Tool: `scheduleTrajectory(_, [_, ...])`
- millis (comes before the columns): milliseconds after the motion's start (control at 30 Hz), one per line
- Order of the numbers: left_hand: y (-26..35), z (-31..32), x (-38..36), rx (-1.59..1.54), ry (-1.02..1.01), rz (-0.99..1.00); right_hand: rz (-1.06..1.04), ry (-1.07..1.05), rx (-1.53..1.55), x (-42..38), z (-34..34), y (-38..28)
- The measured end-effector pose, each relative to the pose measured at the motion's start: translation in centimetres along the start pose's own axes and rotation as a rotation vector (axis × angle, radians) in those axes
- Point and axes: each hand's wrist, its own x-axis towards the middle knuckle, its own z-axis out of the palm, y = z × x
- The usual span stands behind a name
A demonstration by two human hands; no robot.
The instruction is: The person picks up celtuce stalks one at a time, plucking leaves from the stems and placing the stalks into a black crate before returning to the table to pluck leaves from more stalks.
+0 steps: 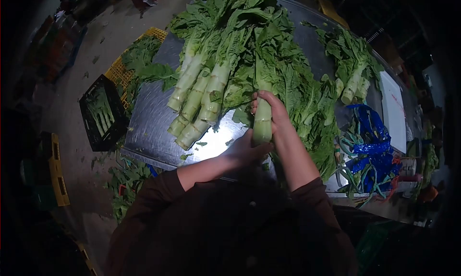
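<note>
A thick, pale green celtuce stalk (263,116) with a leafy top points away from me over the metal table (158,113). My right hand (276,110) is wrapped round its middle from the right side. At the near, cut end, my left hand (253,150) is closed on the butt of the stem; its fingertips are partly in shadow. Left of my hands, several celtuce stalks (211,96) lie in a pile, leaves toward the far edge. A heap of loose celtuce leaves (309,108) spreads just right of the held stalk.
More celtuce (354,81) lies at the right beside a white board (393,110). Blue strapping (370,141) is bundled with green ties at the right edge. On the floor at left stand a black crate (90,127) with stalks and a yellow crate (115,74) with leaves.
</note>
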Motion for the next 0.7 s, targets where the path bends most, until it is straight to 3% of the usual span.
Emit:
scheduleTrajectory(100, [0.2, -0.2, -0.1, 0.016, 0.073, -0.048, 0.001, -0.012, -0.022, -0.2, -0.1, 0.2])
scheduleTrajectory(167, [2.2, -2.2, -0.6, 0.287, -0.02, -0.195, 0.029, 0.038, -0.078, -0.4, -0.1, 0.1])
scheduleTrajectory(200, [2.6, -3.5, -1.1, 0.425, 0.019, -0.055, 0.039, 0.08, -0.133, -0.5, -0.1, -0.2])
scheduleTrajectory(267, [2.4, -5.2, -1.7, 1.023, 0.639, 0.314, 0.08, 0.107, -0.287, -0.8, -1.3, -0.6])
scheduleTrajectory(333, [4.5, -6.2, -1.5, 1.241, 0.844, 0.251, -0.073, 0.324, -0.899, -0.2, -3.0, -0.3])
scheduleTrajectory(367, [4.4, -6.9, -0.9, 1.24, 0.845, 0.261, -0.082, 0.328, -0.9, -0.1, -4.1, -0.1])
scheduleTrajectory(433, [3.2, -8.4, 0.6, 1.357, 0.814, 0.127, -0.502, 0.479, -1.482, -0.1, -6.0, 0.0])
scheduleTrajectory(467, [3.1, -8.7, 0.9, 1.358, 0.778, 0.101, -0.583, 0.503, -1.566, -0.9, -5.3, -0.6])
scheduleTrajectory(500, [2.7, -9.0, 1.3, 1.362, 0.78, 0.114, -0.595, 0.51, -1.564, -1.4, -4.7, -0.9])
scheduleTrajectory(600, [3.0, -9.4, 1.1, 1.368, 0.819, 0.215, -0.505, 0.151, -1.01, -3.0, -2.8, -0.6])
scheduleTrajectory(633, [4.6, -9.6, 0.2, 1.18, 0.768, 0.229, -0.515, 0.156, -1.005, -3.4, -1.7, -0.7])
scheduleTrajectory(667, [5.7, -10.0, -0.6, 0.994, 0.714, 0.238, -0.323, 0.121, -0.844, -4.0, 0.0, -1.0])
scheduleTrajectory(700, [6.0, -10.6, -1.0, 1.014, 0.743, 0.311, -0.132, 0.081, -0.68, -4.2, 1.3, -0.9])
